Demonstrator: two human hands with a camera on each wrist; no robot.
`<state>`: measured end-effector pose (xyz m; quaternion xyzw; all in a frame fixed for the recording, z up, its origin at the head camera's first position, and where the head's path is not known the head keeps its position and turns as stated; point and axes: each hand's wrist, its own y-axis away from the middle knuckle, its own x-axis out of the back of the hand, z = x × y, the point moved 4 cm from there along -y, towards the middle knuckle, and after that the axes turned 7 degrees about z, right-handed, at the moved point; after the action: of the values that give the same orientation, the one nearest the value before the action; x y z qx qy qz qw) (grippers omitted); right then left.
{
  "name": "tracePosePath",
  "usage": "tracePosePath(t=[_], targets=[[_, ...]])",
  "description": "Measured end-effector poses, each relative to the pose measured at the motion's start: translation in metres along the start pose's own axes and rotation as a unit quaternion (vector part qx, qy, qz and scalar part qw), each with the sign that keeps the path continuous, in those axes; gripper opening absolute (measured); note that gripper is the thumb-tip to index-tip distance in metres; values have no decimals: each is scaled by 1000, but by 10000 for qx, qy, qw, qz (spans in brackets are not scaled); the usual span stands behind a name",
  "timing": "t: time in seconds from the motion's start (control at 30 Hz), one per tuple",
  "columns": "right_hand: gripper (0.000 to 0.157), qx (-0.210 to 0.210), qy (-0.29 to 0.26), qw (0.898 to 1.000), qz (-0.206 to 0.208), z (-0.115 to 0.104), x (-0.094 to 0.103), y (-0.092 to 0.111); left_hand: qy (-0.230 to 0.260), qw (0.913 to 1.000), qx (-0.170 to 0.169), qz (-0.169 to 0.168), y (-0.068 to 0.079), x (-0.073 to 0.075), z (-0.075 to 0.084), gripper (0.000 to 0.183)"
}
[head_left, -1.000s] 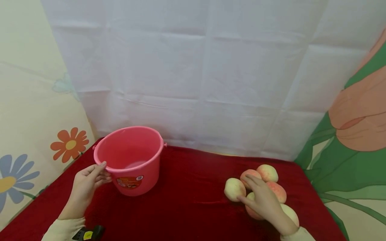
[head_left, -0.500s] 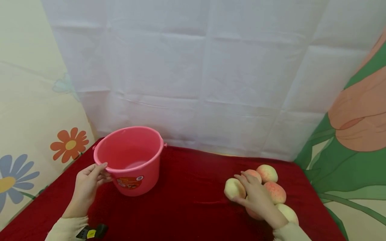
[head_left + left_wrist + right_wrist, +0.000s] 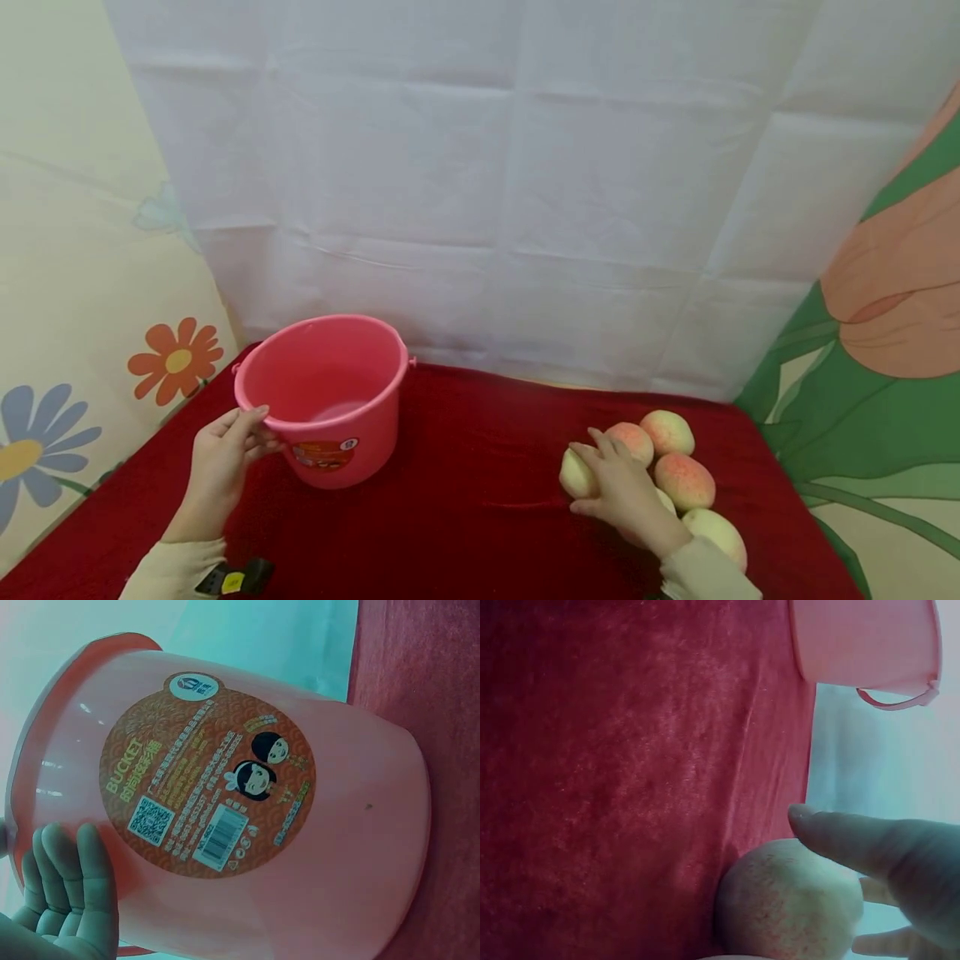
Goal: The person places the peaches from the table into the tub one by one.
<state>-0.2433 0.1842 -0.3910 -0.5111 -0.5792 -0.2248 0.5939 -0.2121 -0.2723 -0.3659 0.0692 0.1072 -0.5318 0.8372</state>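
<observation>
A pink plastic bucket point(image 3: 378, 437) stands upright on the left of the red cloth. My left hand point(image 3: 217, 467) pinches its near-left rim, thumb over the edge and fingers outside, beside the round label point(image 3: 210, 780). On the right, my right hand point(image 3: 628, 497) reaches over the leftmost peach point(image 3: 573, 477) of a cluster. Its fingers and thumb are spread about this peach, which still rests on the cloth. In the right wrist view the thumb point(image 3: 855, 838) lies fairly straight along the peach point(image 3: 787, 900); contact is hard to judge.
Several other peaches lie close to the right hand, among them a red one point(image 3: 686, 481), a far one point(image 3: 667, 432) and a pale near one point(image 3: 716, 537). Red cloth point(image 3: 480, 467) stretches between bucket and fruit. A white sheet point(image 3: 480, 208) hangs behind.
My right hand has shifted left from above the middle of the cluster to the leftmost peach, which has stayed in place. The left hand and bucket are practically still.
</observation>
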Motion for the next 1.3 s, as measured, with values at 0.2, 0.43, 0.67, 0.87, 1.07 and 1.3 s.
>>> tracePosePath(t=[0.2,0.43,0.67,0.87,1.07,1.3], targets=[[71,-190,77,9993,-307,1,-7,-2,161,9999,6,61,1,-1,0,21],[73,-93,4,9995,-311,0,-11,-5,222,9997,-70,77,-1,-1,-2,22],[72,-138,-115,9994,-296,-2,-16,-9,241,9997,-88,40,-1,-2,-2,22],[66,-43,-117,9997,-211,-1,-19,-11,306,9995,-77,34,-1,-2,-2,23],[62,51,-102,9999,-25,-2,-17,-9,324,9994,-81,12,0,-2,-2,22],[61,251,22,9995,174,-4,-16,-8,313,9994,-110,25,0,-2,-2,22]])
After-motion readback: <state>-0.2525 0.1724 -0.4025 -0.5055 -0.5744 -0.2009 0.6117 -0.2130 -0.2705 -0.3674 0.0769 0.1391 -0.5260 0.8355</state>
